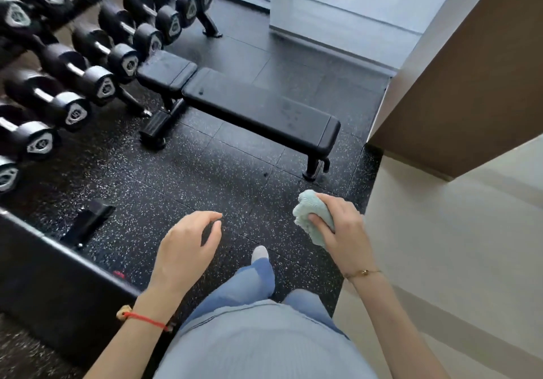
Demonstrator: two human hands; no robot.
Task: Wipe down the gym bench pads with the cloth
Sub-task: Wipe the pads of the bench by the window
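Note:
A black gym bench stands on the floor ahead of me, with a long back pad [258,108] and a short seat pad [166,69] at its far left end. Faint smudges show on the long pad near its right end. My right hand [338,225] is closed around a bunched pale green cloth [308,211], held in the air well short of the bench. My left hand [188,246] hovers empty, fingers loosely curled and apart, to the left of the cloth.
A dumbbell rack [88,55] full of black dumbbells runs along the left, close to the seat pad. A black frame bar [58,255] crosses the lower left. A beige wall corner [440,114] stands on the right. Speckled rubber floor [176,178] lies between me and the bench.

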